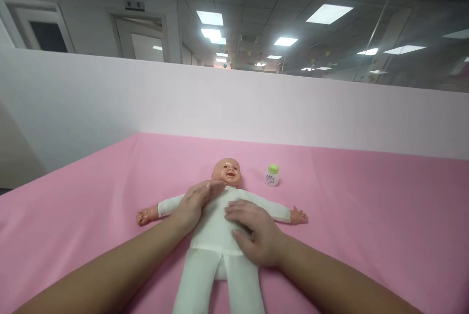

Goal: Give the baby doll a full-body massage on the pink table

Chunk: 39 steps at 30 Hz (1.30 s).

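A baby doll (pixel 216 228) in white clothes lies on its back on the pink sheet (pixel 366 216), arms spread, head pointing away from me. My left hand (pixel 194 204) rests flat on the doll's chest and shoulder, fingers stretched toward its neck. Over the doll's belly, my right hand (pixel 252 233) lies flat with the fingers together. Neither hand holds anything.
A small white bottle with a green cap (pixel 271 175) stands upright on the sheet just right of the doll's head. A white partition wall (pixel 234 104) rises behind the pink surface. The sheet's left edge drops off at the far left.
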Each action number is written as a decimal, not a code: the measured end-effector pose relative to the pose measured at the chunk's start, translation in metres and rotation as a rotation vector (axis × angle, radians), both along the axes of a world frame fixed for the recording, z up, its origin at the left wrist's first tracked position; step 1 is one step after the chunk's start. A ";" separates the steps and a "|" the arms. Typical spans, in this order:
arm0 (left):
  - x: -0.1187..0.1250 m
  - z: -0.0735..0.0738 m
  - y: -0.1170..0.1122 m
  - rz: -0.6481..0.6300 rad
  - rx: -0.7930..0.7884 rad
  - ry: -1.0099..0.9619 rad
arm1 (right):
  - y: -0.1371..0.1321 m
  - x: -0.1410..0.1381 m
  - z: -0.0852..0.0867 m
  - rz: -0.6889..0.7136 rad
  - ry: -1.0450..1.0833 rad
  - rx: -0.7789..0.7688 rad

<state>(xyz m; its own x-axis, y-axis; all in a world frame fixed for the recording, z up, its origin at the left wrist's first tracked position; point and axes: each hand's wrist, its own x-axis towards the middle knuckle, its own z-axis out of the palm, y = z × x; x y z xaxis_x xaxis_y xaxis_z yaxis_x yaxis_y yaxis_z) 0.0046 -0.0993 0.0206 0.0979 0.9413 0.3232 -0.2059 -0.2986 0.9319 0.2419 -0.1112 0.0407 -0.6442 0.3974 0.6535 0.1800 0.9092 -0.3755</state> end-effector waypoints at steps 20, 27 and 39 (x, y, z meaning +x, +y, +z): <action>-0.002 0.006 -0.017 0.189 0.108 0.397 | 0.023 0.007 0.003 -0.049 -0.516 -0.259; 0.010 0.034 -0.050 -0.153 0.492 0.532 | 0.040 0.013 -0.002 -0.382 -0.335 -0.375; 0.024 0.049 -0.060 -0.443 0.596 0.781 | 0.041 0.010 0.004 -0.412 -0.304 -0.401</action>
<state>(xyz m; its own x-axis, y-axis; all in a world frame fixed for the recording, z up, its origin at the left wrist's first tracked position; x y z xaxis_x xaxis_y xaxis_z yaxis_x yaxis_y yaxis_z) 0.0285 -0.1598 0.0692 0.7691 0.4830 0.4185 0.1817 -0.7930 0.5815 0.2523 -0.0699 0.0449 -0.5198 0.8266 0.2157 0.6358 0.5429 -0.5487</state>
